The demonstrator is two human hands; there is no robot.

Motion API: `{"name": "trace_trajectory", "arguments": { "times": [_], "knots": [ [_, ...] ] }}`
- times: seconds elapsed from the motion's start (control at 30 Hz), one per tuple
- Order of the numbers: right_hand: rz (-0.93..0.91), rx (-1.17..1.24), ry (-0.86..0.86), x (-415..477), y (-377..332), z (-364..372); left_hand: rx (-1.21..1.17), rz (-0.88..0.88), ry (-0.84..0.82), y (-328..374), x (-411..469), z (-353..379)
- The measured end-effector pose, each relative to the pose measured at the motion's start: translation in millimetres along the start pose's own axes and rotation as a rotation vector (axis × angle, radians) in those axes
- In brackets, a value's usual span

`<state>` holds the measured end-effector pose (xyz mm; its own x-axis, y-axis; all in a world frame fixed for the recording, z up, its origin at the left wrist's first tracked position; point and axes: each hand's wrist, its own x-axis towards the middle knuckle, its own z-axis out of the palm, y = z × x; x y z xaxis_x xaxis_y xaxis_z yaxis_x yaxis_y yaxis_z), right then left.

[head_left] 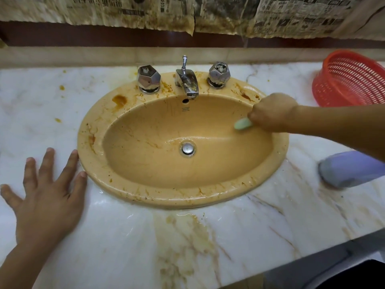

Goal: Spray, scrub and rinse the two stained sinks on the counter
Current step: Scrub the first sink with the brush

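Stained sink (pixel 89 140) is set in wet marble counter (pixel 108 236) | left hand (pixel 46 199) is laid flat at left, fingers spread | green scrubber (pixel 242 124) is gripped by right hand (pixel 274 113) | newspaper (pixel 125 11) is hung far

The right hand (pixel 273 113) hides most of a pale green scrubber (pixel 241 124).

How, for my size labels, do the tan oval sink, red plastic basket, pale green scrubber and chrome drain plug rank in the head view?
1. tan oval sink
2. red plastic basket, cropped
3. chrome drain plug and pale green scrubber: alike; right hand hides part
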<state>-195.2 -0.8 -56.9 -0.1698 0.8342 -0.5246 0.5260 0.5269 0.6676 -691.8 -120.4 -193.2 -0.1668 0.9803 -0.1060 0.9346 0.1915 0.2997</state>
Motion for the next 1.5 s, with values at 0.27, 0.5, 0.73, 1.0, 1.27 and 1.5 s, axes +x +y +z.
{"name": "trace_trajectory", "arguments": {
  "times": [0.27,0.5,0.73,1.0,1.27,1.5],
  "knots": [
    [-0.031,-0.042,-0.098,-18.9,-21.2,-3.3,0.005,0.009,0.008,-4.7,3.4,4.6],
    [0.129,0.144,0.135,19.2,-43.4,-13.7,0.011,0.036,0.012,0.8,-4.3,-4.6],
    [0.215,0.162,0.144,10.9,-21.2,-2.2,0.014,0.015,-0.004,0.9,-4.5,-3.9],
    [0.05,0.329,-0.148,9.4,-33.6,11.5,0.008,-0.006,0.009,-0.8,-2.4,1.6],
    [-0.06,0.586,-0.197,31.2,-75.7,2.3,-0.004,0.012,0.015,0.3,-2.0,-0.2],
    [-0.078,0.351,-0.415,9.8,-10.0,3.3,-0.028,0.015,0.007,3.1,-4.2,-2.6]
  ]
}}
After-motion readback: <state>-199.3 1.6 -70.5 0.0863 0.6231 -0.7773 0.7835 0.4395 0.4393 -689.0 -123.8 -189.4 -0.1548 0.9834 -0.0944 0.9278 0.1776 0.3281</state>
